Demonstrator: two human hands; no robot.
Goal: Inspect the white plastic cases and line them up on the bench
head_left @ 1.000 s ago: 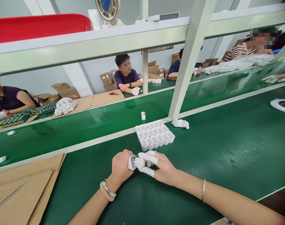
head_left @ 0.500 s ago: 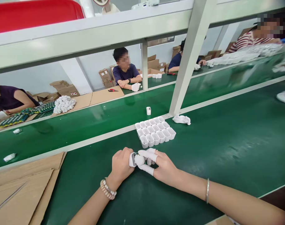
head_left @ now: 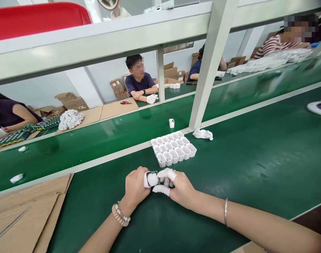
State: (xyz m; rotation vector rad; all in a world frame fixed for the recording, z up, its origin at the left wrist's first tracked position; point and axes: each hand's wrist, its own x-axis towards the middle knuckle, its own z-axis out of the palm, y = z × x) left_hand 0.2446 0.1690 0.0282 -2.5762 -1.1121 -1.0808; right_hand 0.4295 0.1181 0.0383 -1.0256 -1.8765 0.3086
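Observation:
My left hand (head_left: 136, 185) is wrapped around a white plastic housing (head_left: 146, 181). From the housing's right end sticks out a round white part (head_left: 152, 180) with a green circuit board (head_left: 154, 172) behind it. My right hand (head_left: 180, 184), with white finger cots on its fingers, grips the board's right edge with its fingertips. Its thumb lies lower, under the round part. How far the board sits inside the housing is hidden by my left hand. Beyond both hands stand rows of open white housings (head_left: 173, 149) on the green bench.
A crumpled white glove or cloth (head_left: 203, 134) lies by the frame post (head_left: 206, 70). Cardboard sheets (head_left: 23, 211) cover the bench at left. On the green conveyor belt (head_left: 102, 137) stand a white housing (head_left: 171, 123) and small white parts. Several co-workers sit across it.
My right fingers have shifted from the round white part to the board's edge, and more green board shows. Items on the belt have moved right.

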